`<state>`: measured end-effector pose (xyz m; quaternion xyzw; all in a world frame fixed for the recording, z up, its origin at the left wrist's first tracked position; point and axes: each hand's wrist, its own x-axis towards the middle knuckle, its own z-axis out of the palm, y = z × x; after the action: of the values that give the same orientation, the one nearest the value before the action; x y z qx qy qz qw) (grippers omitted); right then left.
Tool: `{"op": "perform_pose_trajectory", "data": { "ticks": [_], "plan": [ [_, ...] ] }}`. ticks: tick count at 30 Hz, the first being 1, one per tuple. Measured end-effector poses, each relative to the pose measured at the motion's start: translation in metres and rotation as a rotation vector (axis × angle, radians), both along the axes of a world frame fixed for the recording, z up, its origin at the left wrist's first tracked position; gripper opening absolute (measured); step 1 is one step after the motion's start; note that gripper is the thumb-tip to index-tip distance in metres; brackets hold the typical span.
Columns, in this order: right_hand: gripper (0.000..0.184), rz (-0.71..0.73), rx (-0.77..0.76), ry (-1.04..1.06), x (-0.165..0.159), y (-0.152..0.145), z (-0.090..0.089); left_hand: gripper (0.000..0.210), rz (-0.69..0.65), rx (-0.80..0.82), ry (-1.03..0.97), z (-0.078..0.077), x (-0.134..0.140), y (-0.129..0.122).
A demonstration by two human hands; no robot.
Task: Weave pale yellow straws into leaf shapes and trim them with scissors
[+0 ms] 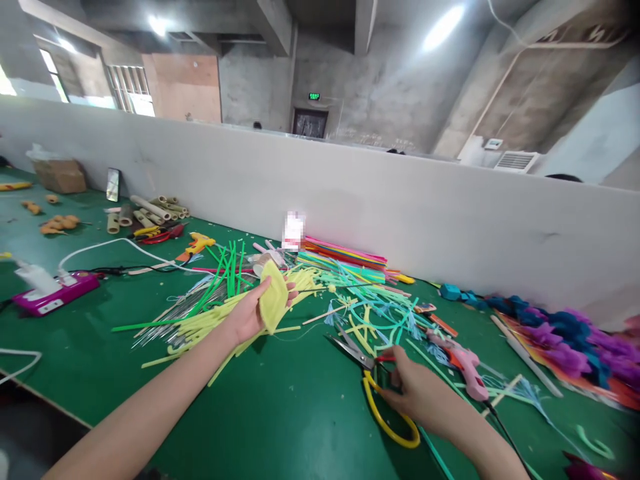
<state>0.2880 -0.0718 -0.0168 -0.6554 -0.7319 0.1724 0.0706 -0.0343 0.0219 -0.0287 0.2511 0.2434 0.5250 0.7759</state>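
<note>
My left hand (254, 308) is closed on a flat, pale yellow fuzzy piece (273, 297), roughly leaf-shaped, held up above the table. Beneath and around it spreads a loose pile of yellow pipe cleaners (200, 330). To the right, my right hand (413, 383) has its fingers curled on the handle of a pair of scissors (371, 383). Their blades are apart and point up and left, toward the pile. One big yellow handle loop shows below the hand; the other side, partly red, is mostly covered by the fingers.
Green pipe cleaners (233, 270) and colored bundles (345, 253) lie along the white partition (380, 193). A pink glue gun (467, 370) sits right of my hand, a yellow glue gun (199, 243) at back left. A purple power strip (60, 293) lies left; purple fuzzy flowers (565, 353) lie right.
</note>
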Motion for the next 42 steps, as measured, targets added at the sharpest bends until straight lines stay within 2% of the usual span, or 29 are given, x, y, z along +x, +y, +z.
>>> {"op": "perform_pose_trajectory", "data": {
  "ticks": [3, 8, 13, 18, 23, 28, 32, 34, 39, 42],
  "plan": [
    [0.053, 0.009, -0.025, -0.069, -0.005, -0.007, -0.010, 0.040, 0.021, -0.002, -0.048, -0.006, 0.001, 0.002],
    [0.043, 0.070, 0.058, -0.040, -0.025, -0.006, -0.021, 0.040, 0.056, -0.034, -0.080, -0.010, 0.001, 0.005],
    [0.043, 0.039, 0.052, 0.435, -0.022, 0.000, -0.018, 0.038, 0.077, -0.023, -0.092, -0.009, -0.001, 0.006],
    [0.053, -0.176, 0.024, 0.934, -0.010, 0.002, -0.010, 0.037, 0.089, -0.032, -0.068, -0.007, 0.000, 0.004],
    [0.067, -0.272, 0.133, 1.254, -0.015, -0.004, 0.000, 0.039, 0.082, -0.028, -0.042, -0.007, 0.003, 0.003],
    [0.061, -0.264, 0.004, 1.533, -0.022, -0.007, 0.002, 0.039, 0.079, -0.030, -0.028, -0.010, 0.003, 0.005],
    [0.051, -0.208, -0.040, 1.584, -0.023, -0.009, -0.003, 0.038, 0.075, -0.023, -0.012, -0.011, 0.003, 0.005],
    [0.054, -0.178, -0.025, 1.556, -0.025, -0.008, -0.007, 0.037, 0.072, -0.020, -0.003, -0.011, 0.003, 0.005],
    [0.068, -0.089, 0.134, 1.347, -0.031, -0.004, -0.016, 0.034, 0.067, -0.017, 0.005, -0.011, 0.003, 0.004],
    [0.076, -0.010, 0.154, 1.179, -0.037, -0.005, -0.018, 0.033, 0.074, -0.024, 0.011, -0.010, 0.003, 0.003]
  ]
}}
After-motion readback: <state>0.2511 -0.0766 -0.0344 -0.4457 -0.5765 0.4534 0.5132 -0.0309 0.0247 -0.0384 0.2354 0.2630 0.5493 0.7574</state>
